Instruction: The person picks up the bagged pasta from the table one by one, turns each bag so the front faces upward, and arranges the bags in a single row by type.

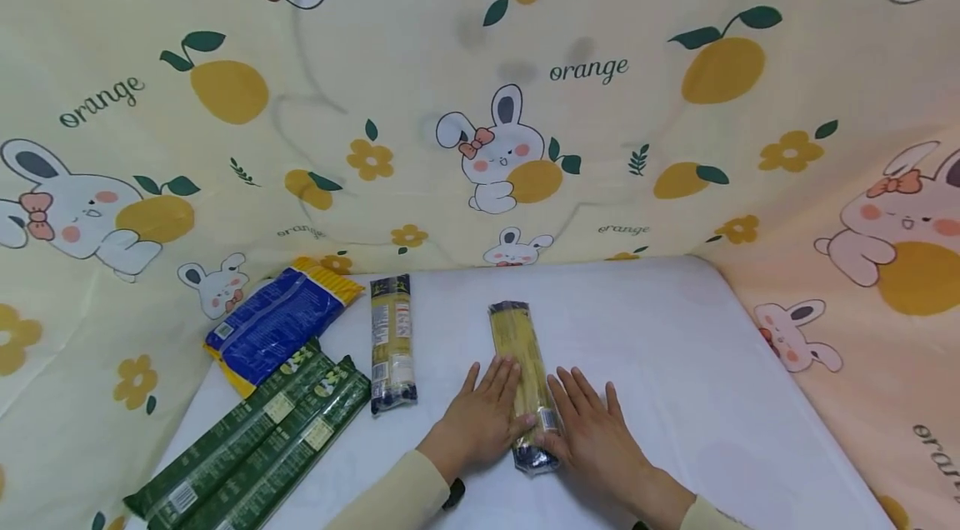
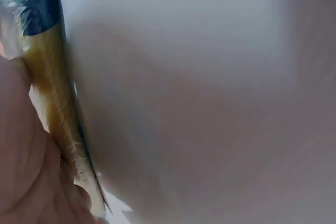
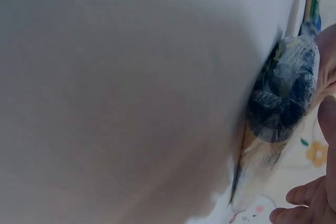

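A long clear packet of dry noodles (image 1: 531, 376), dark blue at both ends, lies on the white table between my two hands. My left hand (image 1: 483, 417) rests along its left side, straight fingers over the edge and thumb across the lower part. On the other side my right hand (image 1: 600, 438) has its fingers extended, with the thumb at the packet's near end. The left wrist view shows the packet's side (image 2: 50, 82) beside the left fingers. Crinkled wrapping at one end (image 3: 283, 93) appears near the right thumb in the right wrist view.
To the left lies a similar noodle packet (image 1: 392, 347), label up. Farther left, two long dark green packets (image 1: 262, 438) lie side by side, close to a blue and yellow bag (image 1: 285, 322). A patterned cloth (image 1: 420, 80) hangs behind and around the white table (image 1: 660, 330).
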